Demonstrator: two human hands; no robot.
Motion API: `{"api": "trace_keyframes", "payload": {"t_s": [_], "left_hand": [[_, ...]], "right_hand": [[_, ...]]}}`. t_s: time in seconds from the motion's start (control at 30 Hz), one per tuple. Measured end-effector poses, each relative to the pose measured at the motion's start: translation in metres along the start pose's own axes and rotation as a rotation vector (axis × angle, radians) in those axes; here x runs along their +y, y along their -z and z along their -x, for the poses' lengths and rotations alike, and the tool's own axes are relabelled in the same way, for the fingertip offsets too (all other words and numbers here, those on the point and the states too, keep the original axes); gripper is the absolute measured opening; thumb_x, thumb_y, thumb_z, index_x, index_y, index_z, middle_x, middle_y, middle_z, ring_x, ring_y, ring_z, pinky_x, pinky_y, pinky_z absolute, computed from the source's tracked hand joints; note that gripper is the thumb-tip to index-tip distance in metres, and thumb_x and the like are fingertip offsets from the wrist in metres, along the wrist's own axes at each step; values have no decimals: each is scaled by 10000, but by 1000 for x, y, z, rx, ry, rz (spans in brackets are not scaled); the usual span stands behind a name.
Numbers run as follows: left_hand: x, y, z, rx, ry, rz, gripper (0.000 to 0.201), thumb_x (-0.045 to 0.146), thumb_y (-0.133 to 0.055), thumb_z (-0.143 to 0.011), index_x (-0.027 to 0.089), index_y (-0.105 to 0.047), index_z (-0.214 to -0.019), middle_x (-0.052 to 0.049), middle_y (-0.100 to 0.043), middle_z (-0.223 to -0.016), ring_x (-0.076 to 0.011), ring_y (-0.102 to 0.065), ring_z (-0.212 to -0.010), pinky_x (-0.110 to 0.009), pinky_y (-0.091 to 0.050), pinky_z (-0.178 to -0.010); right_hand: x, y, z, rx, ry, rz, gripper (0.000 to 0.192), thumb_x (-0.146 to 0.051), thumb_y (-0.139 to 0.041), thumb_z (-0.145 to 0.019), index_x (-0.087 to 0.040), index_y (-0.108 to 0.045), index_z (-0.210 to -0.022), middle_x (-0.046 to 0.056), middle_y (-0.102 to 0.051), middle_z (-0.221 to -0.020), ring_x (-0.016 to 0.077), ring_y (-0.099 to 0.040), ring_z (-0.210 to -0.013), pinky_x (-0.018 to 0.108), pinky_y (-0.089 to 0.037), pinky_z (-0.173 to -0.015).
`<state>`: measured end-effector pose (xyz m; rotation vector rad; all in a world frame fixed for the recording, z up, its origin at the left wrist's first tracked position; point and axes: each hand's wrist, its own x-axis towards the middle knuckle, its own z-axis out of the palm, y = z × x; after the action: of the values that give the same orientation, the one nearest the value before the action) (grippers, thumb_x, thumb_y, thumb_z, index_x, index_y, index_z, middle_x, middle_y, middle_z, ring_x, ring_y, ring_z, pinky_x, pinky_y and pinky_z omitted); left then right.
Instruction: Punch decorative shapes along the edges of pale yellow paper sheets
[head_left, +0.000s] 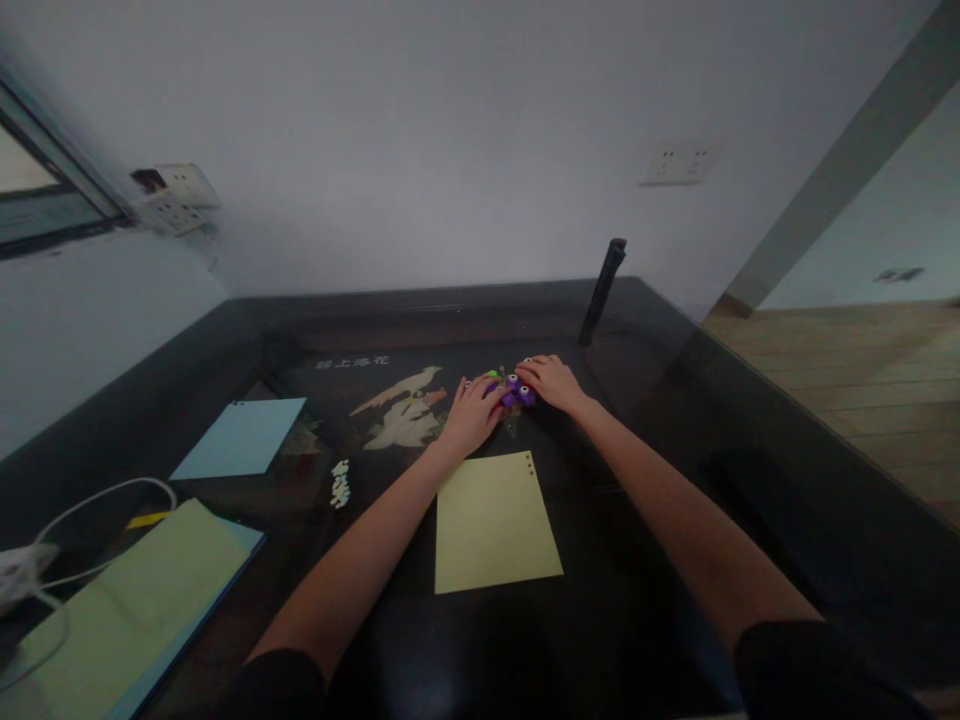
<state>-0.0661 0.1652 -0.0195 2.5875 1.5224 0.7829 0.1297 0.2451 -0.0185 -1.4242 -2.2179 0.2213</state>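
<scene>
Both hands reach far out over the dark glass table (675, 480) and meet at a small cluster of purple punches (516, 392) — little craft pieces with white round tops, one green bit among them. The left hand (471, 412) lies palm down at the cluster's left edge, fingers curled loosely onto the nearest piece; the right hand (553, 382) rests at its right and far side, fingertips on the top of one piece. Neither hand is lifting anything: both are touching, and whether either has a piece pinched is too small to tell. The cluster sits between the two hands, running roughly left to right, about equally near to each. Just this side of it lies a yellow sheet (495, 522) with small holes at its far right corner, set between the forearms and apart from the cluster. Further left are a blue sheet (241, 438), a stack of paper (135, 610) with a white cable (97, 500) — and a dark tube (604, 290) stands beyond the right hand.
</scene>
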Motion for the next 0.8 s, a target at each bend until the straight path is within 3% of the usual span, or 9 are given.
{"api": "trace_keyframes", "payload": {"t_s": [0.13, 0.27, 0.4, 0.53, 0.63, 0.8], "left_hand": [[-10, -1, -1, 51, 79, 22, 391, 224, -581, -831, 235, -560, -1221, -103, -487, -1348, -288, -345, -1332, -525, -210, -1129], [-17, -5, 0, 102, 149, 50, 416, 295, -615, -815, 210, -560, -1219, -128, -395, -1413, -331, -239, -1380, -537, -222, -1121], [-21, -10, -1, 116, 203, 114, 473, 315, -586, -840, 199, -495, -1290, -140, -369, -1430, -327, -258, -1379, -515, -288, -1098], [-24, -13, -5, 112, 227, 194, 455, 306, -520, -881, 173, -469, -1314, -154, -415, -1401, -295, -343, -1343, -477, -308, -1097], [-27, -14, -8, 123, 254, 239, 417, 244, -459, -897, 186, -471, -1310, -142, -445, -1379, -269, -370, -1329, -469, -309, -1097], [-34, -14, -11, 154, 311, 282, 405, 175, -385, -898, 155, -490, -1289, -146, -500, -1309, -228, -456, -1260, -411, -361, -1070]], "right_hand": [[7, 2, 17, -37, 19, -6, 405, -476, -443, -916, -210, -673, -1115, 133, -611, -1169, 292, -459, -1189, 477, -331, -997], [5, 0, 36, -62, 32, -28, 590, -541, -625, -773, -138, -619, -1204, 194, -542, -1208, 334, -456, -1193, 476, -360, -998], [-3, 3, 48, -76, 78, -74, 780, -561, -740, -635, -178, -552, -1288, 173, -518, -1231, 343, -443, -1204, 481, -361, -1017], [-17, -5, 47, -48, 95, -121, 875, -605, -740, -600, -255, -476, -1357, 146, -372, -1436, 386, -290, -1335, 545, -259, -1070], [-28, -19, 37, -11, 69, -172, 789, -617, -648, -705, -256, -444, -1377, 147, -346, -1472, 371, -297, -1351, 567, -260, -1055], [-45, -37, 15, 71, 21, -257, 492, -512, -444, -898, -218, -546, -1279, 142, -550, -1313, 293, -458, -1256, 524, -293, -1040]]}}
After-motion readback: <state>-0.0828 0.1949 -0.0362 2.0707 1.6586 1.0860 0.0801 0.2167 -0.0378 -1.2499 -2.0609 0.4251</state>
